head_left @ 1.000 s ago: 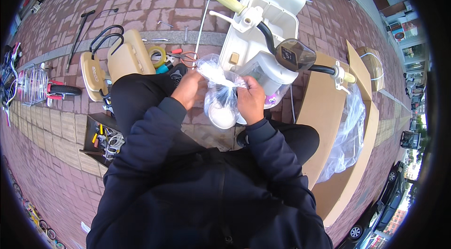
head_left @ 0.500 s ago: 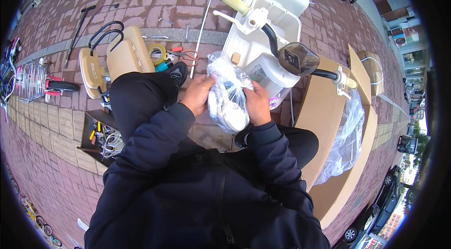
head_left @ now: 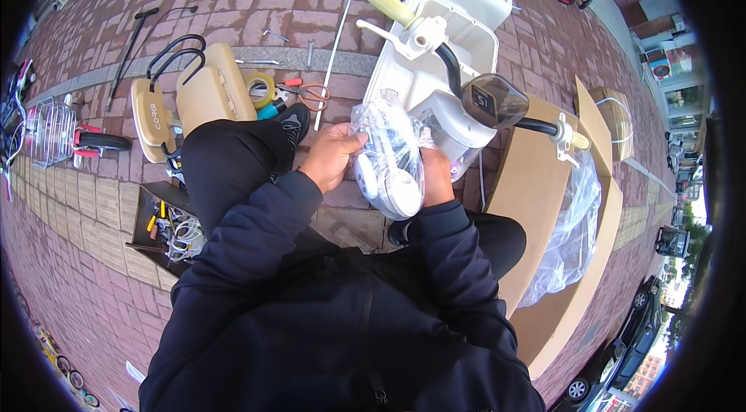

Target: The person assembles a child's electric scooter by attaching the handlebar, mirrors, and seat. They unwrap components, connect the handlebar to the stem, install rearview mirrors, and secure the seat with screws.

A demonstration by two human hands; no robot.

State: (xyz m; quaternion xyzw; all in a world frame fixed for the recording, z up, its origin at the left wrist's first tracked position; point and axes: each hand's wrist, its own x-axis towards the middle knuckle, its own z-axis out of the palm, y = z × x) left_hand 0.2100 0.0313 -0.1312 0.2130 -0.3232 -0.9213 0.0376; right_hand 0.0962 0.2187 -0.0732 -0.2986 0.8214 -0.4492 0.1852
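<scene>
Between my hands, in front of my lap, is a clear plastic bag [head_left: 388,149] with white parts inside, one of them round. My left hand [head_left: 334,157] pinches the bag's left side between thumb and fingers. On the other side my right hand [head_left: 437,177] grips the bag, its fingers partly hidden behind the plastic. Just beyond stands a white electric scooter body [head_left: 381,78] with open compartments. Its handlebar carries a cream grip [head_left: 386,2], a white brake lever [head_left: 382,38] and a dark display [head_left: 494,100].
An open cardboard box [head_left: 536,206] holding clear plastic wrap [head_left: 566,241] stands at my right. At left lie a tan seat [head_left: 216,82], yellow tape [head_left: 259,89], red-handled scissors [head_left: 315,95] and a toolbox [head_left: 148,245]. A bicycle with a wire basket [head_left: 50,132] is farther left.
The bag has shifted slightly right and turned, and its gathered top has loosened and spread. My right hand has moved a little right and down along it.
</scene>
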